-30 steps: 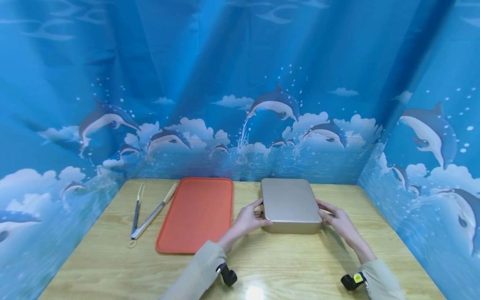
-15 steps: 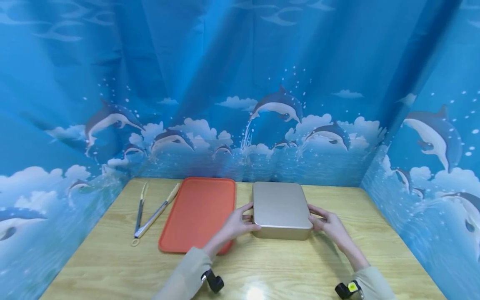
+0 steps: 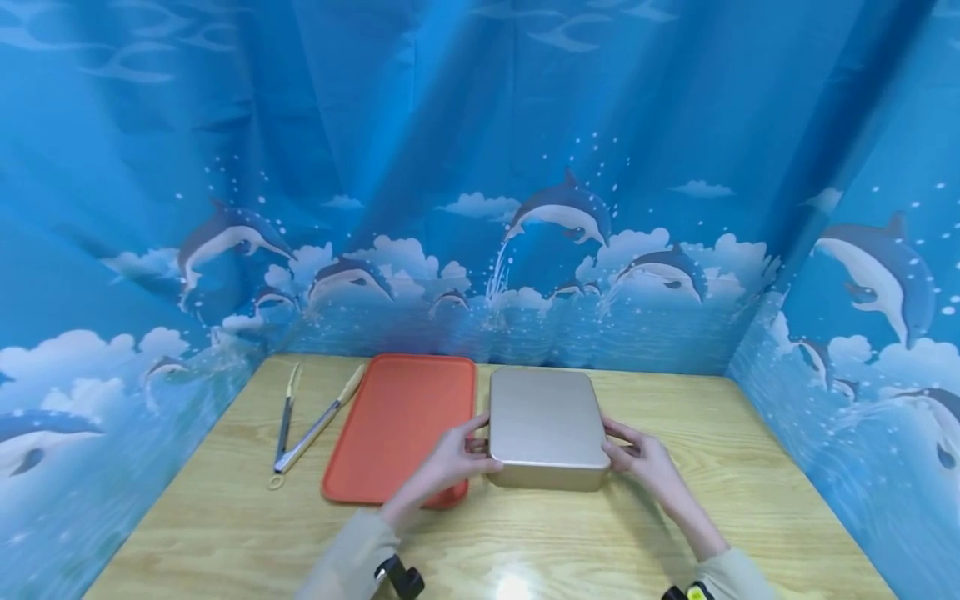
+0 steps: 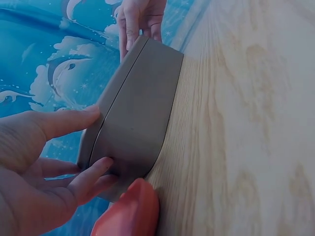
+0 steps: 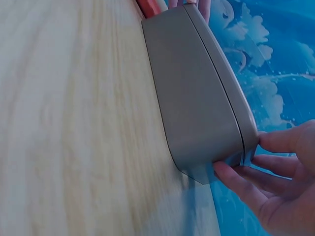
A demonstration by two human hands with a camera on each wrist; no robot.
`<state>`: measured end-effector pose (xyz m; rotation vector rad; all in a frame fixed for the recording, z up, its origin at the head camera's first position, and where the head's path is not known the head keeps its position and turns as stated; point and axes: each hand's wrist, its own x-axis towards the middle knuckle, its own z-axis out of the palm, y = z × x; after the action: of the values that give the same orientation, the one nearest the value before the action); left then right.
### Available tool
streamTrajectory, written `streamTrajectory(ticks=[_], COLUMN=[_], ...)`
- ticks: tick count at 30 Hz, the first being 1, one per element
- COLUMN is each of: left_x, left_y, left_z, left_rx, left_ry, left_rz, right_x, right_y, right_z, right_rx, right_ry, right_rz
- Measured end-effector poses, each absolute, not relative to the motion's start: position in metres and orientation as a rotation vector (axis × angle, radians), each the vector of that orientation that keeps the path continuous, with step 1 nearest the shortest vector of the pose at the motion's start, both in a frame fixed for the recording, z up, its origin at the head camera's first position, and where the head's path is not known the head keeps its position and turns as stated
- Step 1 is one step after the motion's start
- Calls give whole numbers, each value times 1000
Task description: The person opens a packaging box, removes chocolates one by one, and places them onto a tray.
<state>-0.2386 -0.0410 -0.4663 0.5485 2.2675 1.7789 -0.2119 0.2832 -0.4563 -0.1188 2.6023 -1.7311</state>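
A lidded champagne-coloured metal box sits on the wooden table, just right of an orange-red tray. My left hand grips its left side, thumb at the front corner of the lid and fingers along the side wall. On the opposite side my right hand holds the box the same way. In the left wrist view the left thumb and fingers touch the box around its lid seam. The right wrist view shows the right fingers around the other corner. The box's inside is hidden by the lid.
Tongs with pale tips and a ring at the hinge end lie spread left of the tray. A blue dolphin-print curtain borders the wooden table at the back and sides. The left forearm passes over the tray's near right corner.
Both hands have moved the box left and a little nearer to me, bringing it up close to the tray. The tray and tongs stay in place; the head view has shifted slightly.
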Motion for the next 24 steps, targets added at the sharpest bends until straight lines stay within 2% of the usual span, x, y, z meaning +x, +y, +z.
streamTrajectory(ticks=[7, 24], left_x=[-229, -213], left_y=[-53, -65], left_z=[-464, -466], left_rx=[461, 522], left_ry=[2306, 2317], left_rz=[1717, 1699], right_x=[-206, -193], right_y=[273, 266], right_z=[-458, -461], right_rx=[-115, -167], right_ry=[2653, 2639], right_rz=[-1698, -1720])
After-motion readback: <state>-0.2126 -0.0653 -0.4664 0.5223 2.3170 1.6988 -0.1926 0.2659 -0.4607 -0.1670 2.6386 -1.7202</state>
